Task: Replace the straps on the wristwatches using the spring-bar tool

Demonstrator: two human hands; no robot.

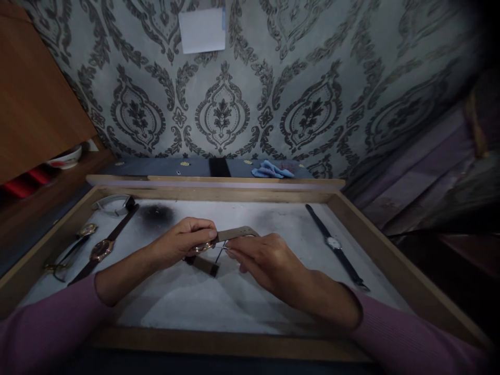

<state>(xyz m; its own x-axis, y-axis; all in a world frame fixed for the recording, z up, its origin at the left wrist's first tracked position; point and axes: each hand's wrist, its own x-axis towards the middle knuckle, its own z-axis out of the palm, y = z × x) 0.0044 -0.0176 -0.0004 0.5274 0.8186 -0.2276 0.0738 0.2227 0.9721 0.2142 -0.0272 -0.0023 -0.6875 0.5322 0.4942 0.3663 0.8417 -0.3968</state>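
Observation:
Over the middle of a shallow wooden tray (pixel 234 336), my left hand (pixel 182 240) is closed around a wristwatch (pixel 203 247) with a shiny round case. One part of its brownish strap (pixel 236 232) reaches right toward my other hand, while the darker part hangs below the case. My right hand (pixel 271 256) is pinched on a thin metal tool (pixel 220 247), whose tip points at the side of the watch case. The tool's rear is hidden by my fingers, so its exact kind does not show.
A brown-strapped watch (pixel 102 250), a gold-coloured watch (pixel 88 229) and a pale curved band (pixel 113 205) lie at the tray's left. On its right is a dark-strapped watch (pixel 333 242). A blue cloth (pixel 271 169) rests behind the tray, before a patterned wall (pixel 222 112).

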